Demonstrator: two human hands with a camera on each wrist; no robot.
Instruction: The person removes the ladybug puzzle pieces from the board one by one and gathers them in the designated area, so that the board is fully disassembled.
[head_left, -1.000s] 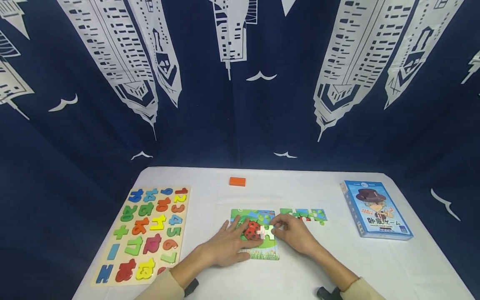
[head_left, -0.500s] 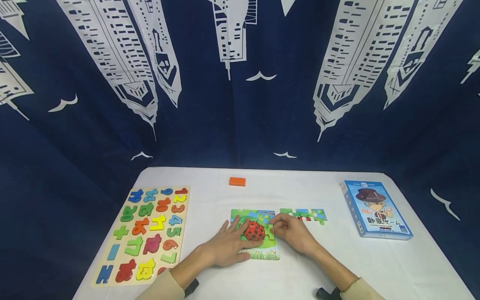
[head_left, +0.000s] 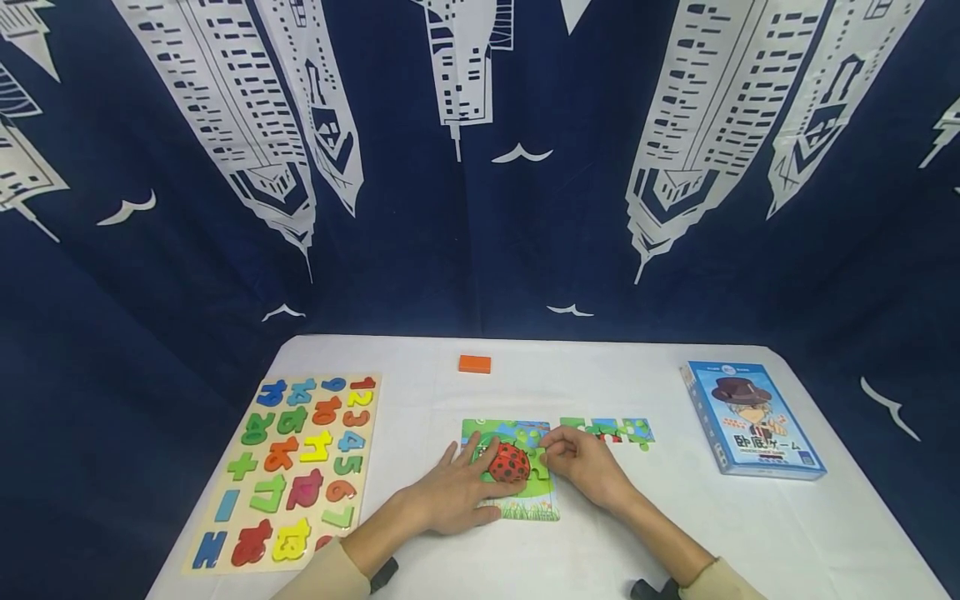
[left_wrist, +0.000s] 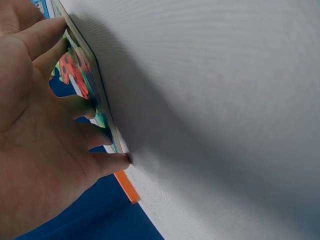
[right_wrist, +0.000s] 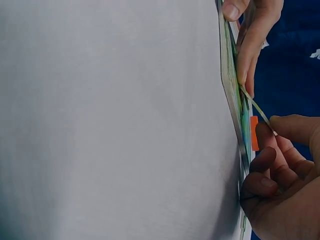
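A jigsaw board with a red ladybug picture (head_left: 510, 461) lies on the table in the middle of the head view. Spread across its left part, my left hand (head_left: 453, 492) rests with straight fingers; in the left wrist view its fingertips touch the board (left_wrist: 95, 65). At the board's right edge, my right hand (head_left: 588, 471) pinches a thin jigsaw piece (right_wrist: 258, 110) between thumb and index finger. That piece tilts up from the board, its far end close to the left fingertips. Beyond the right hand lie a few loose jigsaw pieces (head_left: 636, 429), partly covered by it.
A wooden board of colourful shapes and numbers (head_left: 296, 467) lies at the left. An orange block (head_left: 475, 364) sits toward the back of the white table (head_left: 420, 383). A blue game box (head_left: 753, 421) lies at the right. A dark blue curtain (head_left: 480, 250) hangs behind.
The pinched jigsaw piece has changed its tilt: its white glare is gone and its red and green picture shows. Both hands stay almost in place.
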